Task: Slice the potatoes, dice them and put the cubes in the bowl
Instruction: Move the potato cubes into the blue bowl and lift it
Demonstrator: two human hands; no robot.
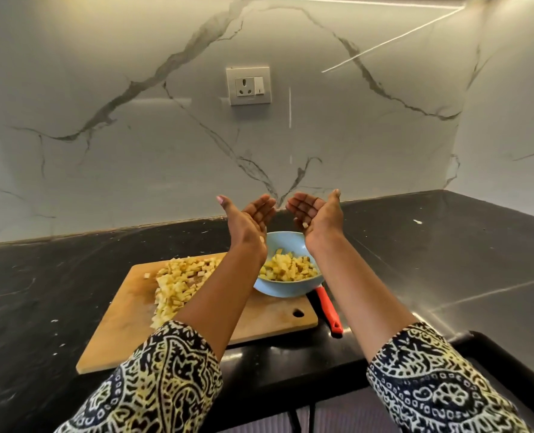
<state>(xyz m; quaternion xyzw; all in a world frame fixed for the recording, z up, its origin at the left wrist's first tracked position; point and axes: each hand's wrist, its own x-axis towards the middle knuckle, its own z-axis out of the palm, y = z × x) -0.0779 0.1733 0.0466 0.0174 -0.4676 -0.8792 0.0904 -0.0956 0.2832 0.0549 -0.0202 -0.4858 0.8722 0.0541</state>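
Note:
A light blue bowl (286, 292) holding potato cubes (290, 268) stands on the right part of a wooden cutting board (128, 326). A heap of diced potato (181, 282) lies on the board's left half. Both hands hover above the bowl with palms turned inward and fingers relaxed. My left hand (250, 217) holds nothing; a small potato bit clings near its wrist. My right hand (317, 214) has one small cube stuck to its palm. A knife's red handle (329, 307) pokes out from behind the bowl; the blade is hidden.
The board sits on a black stone counter (415, 260) with scattered potato crumbs. A marble backsplash with a socket (249, 85) rises behind. A black rim (509, 354) borders the counter at the lower right.

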